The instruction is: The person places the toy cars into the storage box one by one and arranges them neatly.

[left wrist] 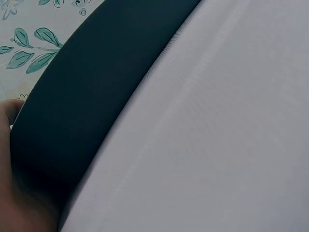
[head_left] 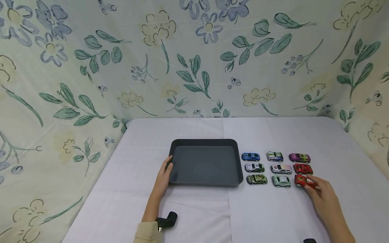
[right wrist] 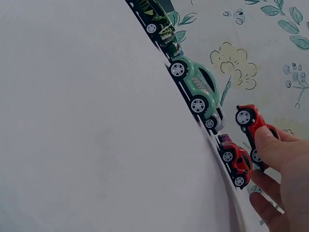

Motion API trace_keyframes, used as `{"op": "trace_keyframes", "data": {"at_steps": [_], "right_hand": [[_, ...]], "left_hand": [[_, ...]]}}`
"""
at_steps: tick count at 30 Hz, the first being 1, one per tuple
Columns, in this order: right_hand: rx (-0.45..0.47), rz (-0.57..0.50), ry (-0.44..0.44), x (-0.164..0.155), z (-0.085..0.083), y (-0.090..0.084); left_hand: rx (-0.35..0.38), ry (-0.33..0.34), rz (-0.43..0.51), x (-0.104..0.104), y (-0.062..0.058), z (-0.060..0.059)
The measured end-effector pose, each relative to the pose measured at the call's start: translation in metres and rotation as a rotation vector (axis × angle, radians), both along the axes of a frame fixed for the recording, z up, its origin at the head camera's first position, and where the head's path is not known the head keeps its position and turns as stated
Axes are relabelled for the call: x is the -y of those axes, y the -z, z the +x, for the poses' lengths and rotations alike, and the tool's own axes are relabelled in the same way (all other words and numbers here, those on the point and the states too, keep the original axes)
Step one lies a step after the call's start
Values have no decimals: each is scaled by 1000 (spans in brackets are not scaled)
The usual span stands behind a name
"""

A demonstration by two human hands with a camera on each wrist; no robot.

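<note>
The tray (head_left: 205,143) looks like matt dark plastic, smooth all over. The counter (head_left: 273,216) is covered in pale matt cloth with a faint weave. The toy cars (head_left: 276,168) are glossy painted. The backdrop (head_left: 194,60) is printed floral cloth.

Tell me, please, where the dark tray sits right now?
In the head view the dark tray lies mid-table, left of the toy cars, with the left hand touching its left edge.

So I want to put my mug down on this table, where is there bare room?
The tray is bare inside. Bare cloth lies behind it up to the wall, and across the near edge between the left hand and right hand. Crowded: the nine toy cars right of the tray, where the right hand pinches the red car.
</note>
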State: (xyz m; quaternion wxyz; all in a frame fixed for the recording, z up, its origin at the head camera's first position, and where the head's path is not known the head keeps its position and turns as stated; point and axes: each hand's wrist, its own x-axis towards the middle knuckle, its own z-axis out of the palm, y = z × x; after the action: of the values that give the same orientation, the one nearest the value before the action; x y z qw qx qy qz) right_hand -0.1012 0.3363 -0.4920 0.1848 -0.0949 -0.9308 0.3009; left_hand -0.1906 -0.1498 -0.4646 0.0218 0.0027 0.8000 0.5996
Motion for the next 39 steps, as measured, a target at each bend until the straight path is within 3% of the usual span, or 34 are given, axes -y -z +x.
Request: {"op": "trace_keyframes", "data": {"at_steps": [6,14,22,27,33,37,39], "right_hand": [[-87,-77,15,5,2,-6],[-93,-85,44,13,0,-10],[-115,-89,-63,26,-2,-25],[-65,-94,-64,34,0,-31],[-121,-97,-96,49,1,-35],[-116,-91,-121,61,1,-40],[-70,-88,-120,67,1,-44]], "left_hand": [[-13,-23,-18,5,19,-9],[-19,-17,-11,8,18,-8],[-19,-30,-4,8,19,-7],[-17,-28,8,7,19,-6],[-23,-19,18,5,18,-8],[-8,-14,31,4,13,-7],[-6,-13,36,3,5,-4]]}}
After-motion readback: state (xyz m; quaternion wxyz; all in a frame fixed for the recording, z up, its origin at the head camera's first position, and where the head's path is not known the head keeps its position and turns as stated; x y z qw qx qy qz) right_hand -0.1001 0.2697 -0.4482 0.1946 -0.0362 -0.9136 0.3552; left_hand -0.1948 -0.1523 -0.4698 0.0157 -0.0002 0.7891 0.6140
